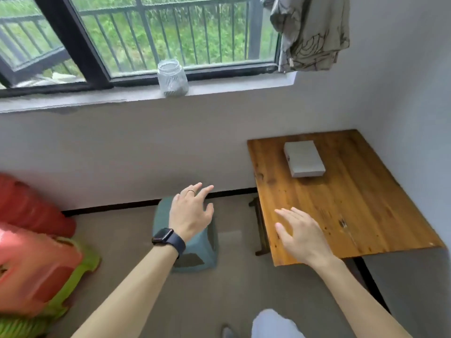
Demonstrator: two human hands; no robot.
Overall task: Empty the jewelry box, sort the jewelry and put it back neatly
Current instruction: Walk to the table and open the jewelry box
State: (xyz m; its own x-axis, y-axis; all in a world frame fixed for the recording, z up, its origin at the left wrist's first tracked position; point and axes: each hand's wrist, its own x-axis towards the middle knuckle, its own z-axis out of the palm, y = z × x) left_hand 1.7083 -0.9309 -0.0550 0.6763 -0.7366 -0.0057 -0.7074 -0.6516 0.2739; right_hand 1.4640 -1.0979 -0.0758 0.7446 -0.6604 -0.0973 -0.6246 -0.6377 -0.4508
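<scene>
Nearest the lens, a pale trouser knee (273, 323) and the toe of a shoe (228, 332) show at the bottom edge, so the person seems to stand on the floor, short of the work spot. The jewelry box (304, 158), a flat grey-white case with its lid down, lies toward the far side of the wooden tabletop (353, 215), near the corner where two walls meet. Nothing lies out beside it, so I judge the emptying not yet begun. It is well apart from both hands.

The right grip (302, 232) hovers over the near edge of the tabletop, fingers straight and spread, holding nothing. It looks placed for a reach to the box. The left grip (192, 211) is wide and empty too, above a teal stool (195, 252) that stands on the floor just beside the tabletop. The stool is likely to be drawn in as a seat for the sorting. A thin ring (191, 191) sits on one left finger and a dark watch (164, 236) on that wrist, its face blank.

Farther out, a ribbed glass jar (172, 78) stands on the windowsill (73, 100). A patterned curtain (310, 32) is bunched up at the window's right. Red and green plastic shapes (31, 264) lie blurred at left.

No brand or writing can be read. A small dark mark on the box's short side is too small to make out.
</scene>
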